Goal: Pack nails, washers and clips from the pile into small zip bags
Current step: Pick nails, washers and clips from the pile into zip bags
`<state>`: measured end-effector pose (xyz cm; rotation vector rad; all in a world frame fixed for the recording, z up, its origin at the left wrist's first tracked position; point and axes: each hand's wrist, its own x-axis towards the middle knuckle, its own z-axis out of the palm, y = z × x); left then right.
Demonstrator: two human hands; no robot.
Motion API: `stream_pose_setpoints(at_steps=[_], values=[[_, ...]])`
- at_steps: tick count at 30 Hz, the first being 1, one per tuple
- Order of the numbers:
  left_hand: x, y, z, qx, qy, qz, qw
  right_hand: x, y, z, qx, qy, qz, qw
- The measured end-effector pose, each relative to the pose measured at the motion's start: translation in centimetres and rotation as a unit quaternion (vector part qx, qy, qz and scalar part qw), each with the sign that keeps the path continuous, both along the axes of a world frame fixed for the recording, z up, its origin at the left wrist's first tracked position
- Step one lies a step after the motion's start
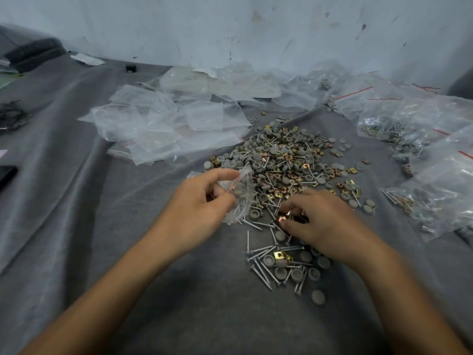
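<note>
A pile (284,162) of grey round washers, silver nails and brass clips lies on the grey cloth ahead of me. My left hand (197,208) pinches a small clear zip bag (240,196) with a red seal line, held at the pile's near left edge, with a few grey washers inside. My right hand (322,221) is over the pile's near edge, thumb and fingers curled round a shiny copper-coloured clip (282,218). A smaller scatter of nails and washers (286,265) lies just below my right hand.
Empty zip bags (158,124) are heaped at the back left. Filled bags (419,160) lie along the right side. A white wall (256,29) stands behind. A black phone (6,175) lies at the left edge. The grey cloth (76,201) is wrinkled.
</note>
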<state>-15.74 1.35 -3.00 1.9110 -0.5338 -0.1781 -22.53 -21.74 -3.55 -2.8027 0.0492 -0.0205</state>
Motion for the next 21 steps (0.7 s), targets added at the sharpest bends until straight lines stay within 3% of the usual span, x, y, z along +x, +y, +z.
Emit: stream_pose_setpoints(at_steps=[4,9,17,21], values=[[0.02,0.01,-0.05,0.001,0.002,-0.001,1.000,0.20,0.47,-0.03,-0.021,-0.017,0.006,1.000],[0.06,0.12,-0.03,-0.001,0.002,0.001,1.000,0.07,0.57,-0.01,0.023,-0.035,0.012,0.999],[0.18,0.18,-0.04,-0.002,-0.009,-0.001,1.000,0.19,0.23,0.07,0.226,-0.098,0.005,0.969],[0.18,0.15,-0.09,-0.006,-0.011,-0.005,1.000,0.19,0.74,0.48,0.346,-0.099,0.023,0.933]])
